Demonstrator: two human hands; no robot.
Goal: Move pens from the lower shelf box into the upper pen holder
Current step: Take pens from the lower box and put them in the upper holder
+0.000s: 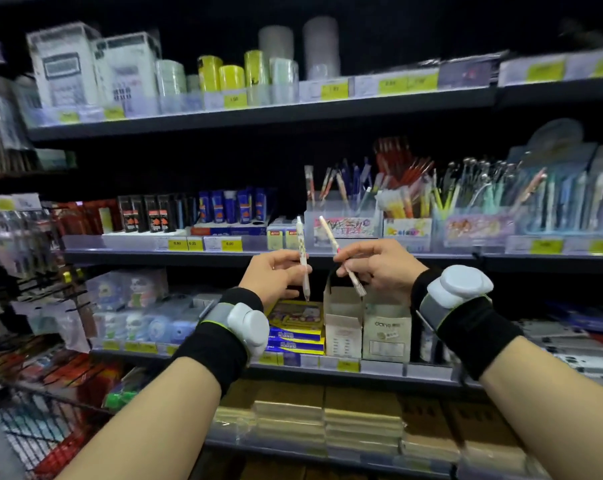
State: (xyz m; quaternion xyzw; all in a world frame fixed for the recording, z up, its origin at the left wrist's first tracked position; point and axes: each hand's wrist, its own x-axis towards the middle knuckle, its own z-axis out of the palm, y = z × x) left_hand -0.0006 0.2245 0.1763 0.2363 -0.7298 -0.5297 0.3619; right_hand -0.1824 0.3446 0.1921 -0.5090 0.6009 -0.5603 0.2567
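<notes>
My left hand (276,271) grips a white patterned pen (302,249) held nearly upright, tip down. My right hand (379,268) grips a second white pen (331,237) with a pink band, tilted up to the left. Both pens hover in front of the middle shelf edge. Just below my hands stands the open beige cardboard box (343,317) on the lower shelf. Above and behind the pens, on the middle shelf, stands a clear pen holder (341,226) with a few pens upright in it.
More clear holders full of pens (473,216) line the middle shelf to the right. A second beige box (386,334) and blue-yellow packs (295,327) flank the open box. Blue and black packs (230,209) stand left of the holder. A red wire basket (40,427) is at lower left.
</notes>
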